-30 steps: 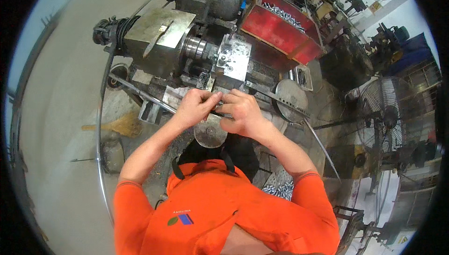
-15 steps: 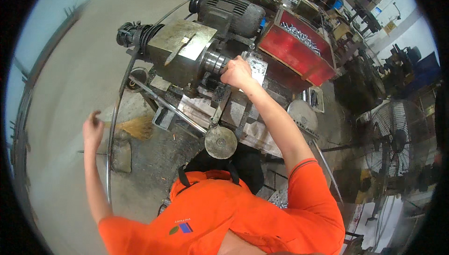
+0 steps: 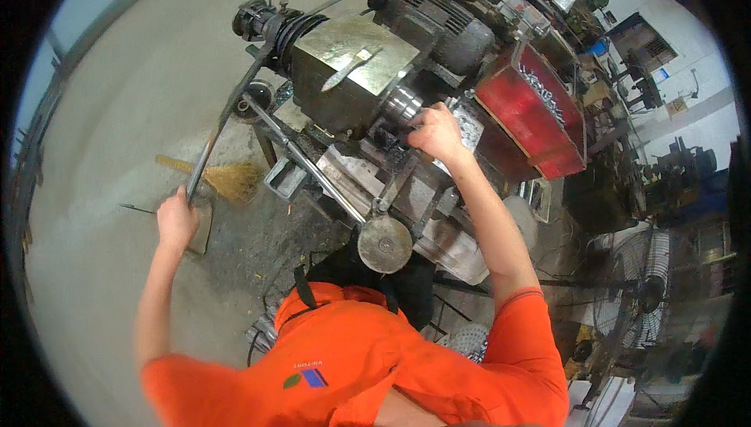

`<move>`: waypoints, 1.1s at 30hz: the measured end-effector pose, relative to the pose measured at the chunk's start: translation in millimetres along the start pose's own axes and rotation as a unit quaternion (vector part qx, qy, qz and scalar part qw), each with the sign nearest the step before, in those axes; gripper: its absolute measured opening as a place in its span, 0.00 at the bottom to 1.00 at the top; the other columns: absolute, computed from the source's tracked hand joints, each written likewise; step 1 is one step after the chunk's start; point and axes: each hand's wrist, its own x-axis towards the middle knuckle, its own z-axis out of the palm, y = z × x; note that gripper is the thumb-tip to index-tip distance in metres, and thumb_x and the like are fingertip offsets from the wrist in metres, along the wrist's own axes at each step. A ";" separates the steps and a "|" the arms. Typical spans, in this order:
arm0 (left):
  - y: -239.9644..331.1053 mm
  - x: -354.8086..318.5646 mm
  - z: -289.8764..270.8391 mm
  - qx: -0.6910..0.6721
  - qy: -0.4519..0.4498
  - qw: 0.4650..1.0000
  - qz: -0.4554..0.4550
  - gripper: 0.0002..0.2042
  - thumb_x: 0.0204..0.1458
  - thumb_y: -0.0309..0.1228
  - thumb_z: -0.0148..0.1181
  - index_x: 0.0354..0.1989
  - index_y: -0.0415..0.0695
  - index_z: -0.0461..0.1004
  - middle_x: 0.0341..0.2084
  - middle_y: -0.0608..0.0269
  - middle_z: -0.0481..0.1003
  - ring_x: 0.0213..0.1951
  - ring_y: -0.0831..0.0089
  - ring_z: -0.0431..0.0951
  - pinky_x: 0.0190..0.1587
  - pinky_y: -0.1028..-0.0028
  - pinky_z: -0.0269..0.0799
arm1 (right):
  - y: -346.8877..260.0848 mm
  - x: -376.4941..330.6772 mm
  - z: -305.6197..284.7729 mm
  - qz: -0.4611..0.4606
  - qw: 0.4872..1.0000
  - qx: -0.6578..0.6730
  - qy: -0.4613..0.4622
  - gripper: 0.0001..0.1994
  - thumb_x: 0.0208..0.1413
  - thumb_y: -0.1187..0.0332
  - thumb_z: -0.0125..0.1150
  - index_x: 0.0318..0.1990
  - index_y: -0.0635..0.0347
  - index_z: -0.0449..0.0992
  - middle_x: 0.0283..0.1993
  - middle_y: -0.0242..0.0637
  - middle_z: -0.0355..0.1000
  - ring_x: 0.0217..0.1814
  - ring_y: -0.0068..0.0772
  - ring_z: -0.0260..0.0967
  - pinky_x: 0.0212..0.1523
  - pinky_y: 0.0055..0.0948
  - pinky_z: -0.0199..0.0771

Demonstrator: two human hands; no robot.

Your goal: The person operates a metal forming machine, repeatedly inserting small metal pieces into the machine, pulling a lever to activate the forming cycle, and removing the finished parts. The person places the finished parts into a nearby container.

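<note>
Lathe-like machine (image 3: 352, 75), a heavy grey metal block with a shiny round spindle nose on its right face, stands in the middle of the scene, far from the person. The right hand (image 3: 435, 131) rests against that spindle end, fingers curled around the small part there; how tightly it grips cannot be told. The left hand (image 3: 177, 219) reaches out to the left and is closed around the lower end of a long dark lever bar (image 3: 227, 118) that runs up toward the machine's far-left pulley (image 3: 262, 18). Just beyond this hand a straw broom (image 3: 227, 179) lies on the concrete floor (image 3: 117, 114). A round metal handwheel (image 3: 385, 244) sits near the person's orange shirt (image 3: 368, 356). To the right of the machine stands a red tray (image 3: 532, 114), and a grey motor (image 3: 438, 16) sits at the far side.
</note>
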 end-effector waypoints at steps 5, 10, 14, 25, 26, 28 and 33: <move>-124.2 84.4 5.5 0.201 0.089 0.971 0.097 0.03 0.41 0.26 0.54 0.24 0.44 0.67 0.21 0.55 0.72 0.23 0.58 0.75 0.27 0.62 0.69 | -11.2 -5.2 -8.3 0.030 0.999 0.036 0.021 0.15 0.27 0.66 0.56 0.28 0.52 0.82 0.33 0.38 0.75 0.45 0.41 0.65 0.48 0.30 0.69; -144.7 139.0 4.8 0.220 0.114 0.960 0.131 0.00 0.44 0.25 0.51 0.24 0.44 0.68 0.22 0.55 0.72 0.26 0.57 0.75 0.29 0.62 0.70 | -5.8 -10.9 -10.9 0.016 0.999 -0.012 0.036 0.14 0.26 0.65 0.56 0.26 0.51 0.82 0.32 0.36 0.75 0.41 0.41 0.65 0.45 0.30 0.70; -136.3 149.3 20.9 0.148 0.059 0.985 -0.070 0.06 0.45 0.26 0.51 0.30 0.41 0.73 0.28 0.50 0.75 0.32 0.53 0.76 0.33 0.59 0.72 | -0.8 -10.2 -1.9 0.020 0.999 0.024 0.027 0.16 0.26 0.65 0.57 0.29 0.51 0.82 0.36 0.35 0.75 0.43 0.44 0.64 0.47 0.35 0.67; 93.0 79.3 225.4 -0.149 -0.168 0.968 0.114 0.25 0.40 0.37 0.61 0.48 0.40 0.68 0.36 0.42 0.73 0.42 0.49 0.74 0.45 0.59 0.69 | 41.9 -204.8 -58.0 0.103 0.968 0.105 0.205 0.20 0.26 0.72 0.57 0.36 0.60 0.76 0.50 0.43 0.68 0.50 0.49 0.63 0.49 0.39 0.66; 127.2 64.8 196.6 -0.064 -0.151 0.977 0.133 0.26 0.40 0.36 0.61 0.51 0.43 0.66 0.37 0.46 0.74 0.40 0.52 0.75 0.43 0.57 0.70 | 45.3 -233.4 -59.6 0.158 0.963 0.107 0.191 0.18 0.27 0.71 0.59 0.34 0.59 0.78 0.48 0.44 0.69 0.48 0.49 0.64 0.49 0.38 0.67; 89.3 88.5 227.3 0.088 -0.157 0.955 0.236 0.24 0.40 0.34 0.58 0.51 0.49 0.67 0.36 0.52 0.75 0.40 0.58 0.76 0.39 0.59 0.71 | 58.8 -278.5 -55.6 0.224 0.954 0.126 0.151 0.19 0.27 0.71 0.60 0.35 0.59 0.78 0.46 0.45 0.70 0.48 0.48 0.65 0.49 0.38 0.67; 107.8 130.0 198.0 0.169 -0.184 0.935 0.252 0.11 0.43 0.35 0.58 0.36 0.51 0.73 0.33 0.59 0.77 0.36 0.61 0.78 0.38 0.62 0.71 | 112.7 -394.5 -31.6 0.380 0.912 0.032 0.150 0.22 0.29 0.71 0.56 0.39 0.61 0.77 0.49 0.43 0.70 0.53 0.46 0.63 0.54 0.36 0.63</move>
